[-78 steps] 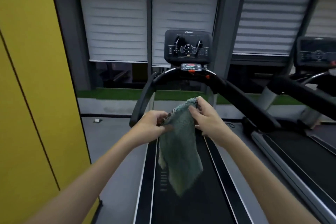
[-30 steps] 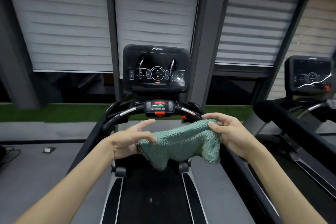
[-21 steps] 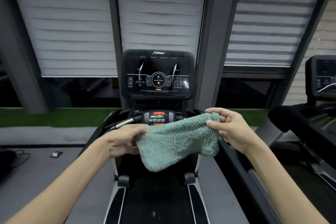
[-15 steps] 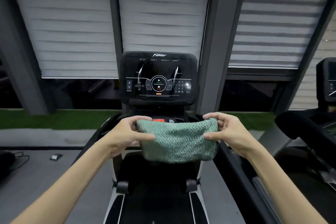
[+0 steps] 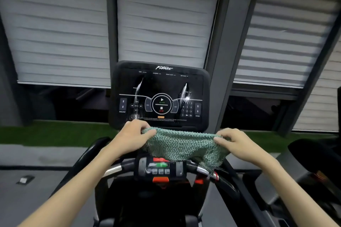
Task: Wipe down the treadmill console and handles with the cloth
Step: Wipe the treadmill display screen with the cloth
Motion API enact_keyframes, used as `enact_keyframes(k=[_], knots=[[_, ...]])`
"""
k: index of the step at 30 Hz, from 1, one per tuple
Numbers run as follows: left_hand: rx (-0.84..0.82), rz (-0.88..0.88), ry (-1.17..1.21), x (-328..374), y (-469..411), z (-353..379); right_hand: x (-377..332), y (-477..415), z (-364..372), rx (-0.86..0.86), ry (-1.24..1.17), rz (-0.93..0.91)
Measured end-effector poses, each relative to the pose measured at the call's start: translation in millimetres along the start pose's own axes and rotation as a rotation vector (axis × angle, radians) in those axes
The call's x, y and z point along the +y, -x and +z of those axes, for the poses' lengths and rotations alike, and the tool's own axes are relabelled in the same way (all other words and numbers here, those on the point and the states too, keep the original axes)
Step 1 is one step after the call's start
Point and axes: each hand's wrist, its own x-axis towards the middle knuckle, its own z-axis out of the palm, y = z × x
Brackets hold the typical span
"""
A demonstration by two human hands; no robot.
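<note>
1. Big picture first: pale slatted blinds (image 5: 60, 29) fill the whole back wall, split by dark grey posts, with a green strip of turf (image 5: 51, 132) running below them.
2. Dead centre stands the treadmill's console (image 5: 160, 96), a black upright panel, its markings lit, with smeary streaks on the glass left and right of the round start dial.
3. Off to the right edge there's a neighbouring treadmill (image 5: 313, 155), dark and blurred.
4. Below the console, the handles (image 5: 112, 170) curve across in black with silver grip sections on either side.
5. Now the cloth (image 5: 184, 145): green, knobbly, stretched out between both hands in front of the console's bottom edge. Its lower right corner dangles by the right silver grip; contact there, I can't call.
6. The left hand (image 5: 129, 136) pinches the cloth's left top corner, fingers curled over it.
7. The right hand (image 5: 238, 143) grips the right top corner, thumb pressed onto the fabric.
8. Between the handles sits a small control pod (image 5: 160, 168) with red and green buttons, its top partly hidden by the cloth.
</note>
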Motion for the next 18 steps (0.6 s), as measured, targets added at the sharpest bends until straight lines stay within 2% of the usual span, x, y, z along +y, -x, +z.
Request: enact_keyframes(k=[8, 10, 14, 18], knots=[[0.065, -0.029, 0.114, 21, -97, -2, -10, -96, -8, 0.039, -0.38, 0.093], [0.02, -0.011, 0.157, 32, -116, 5, -15, -117, -8, 0.03, -0.468, 0.087], [-0.17, -0.012, 0.305, 50, -151, 31, -25, -155, 1, -0.014, -0.567, 0.002], [-0.236, 0.003, 0.497, 55, -184, 52, -20, -183, 2, -0.008, -0.614, -0.104]])
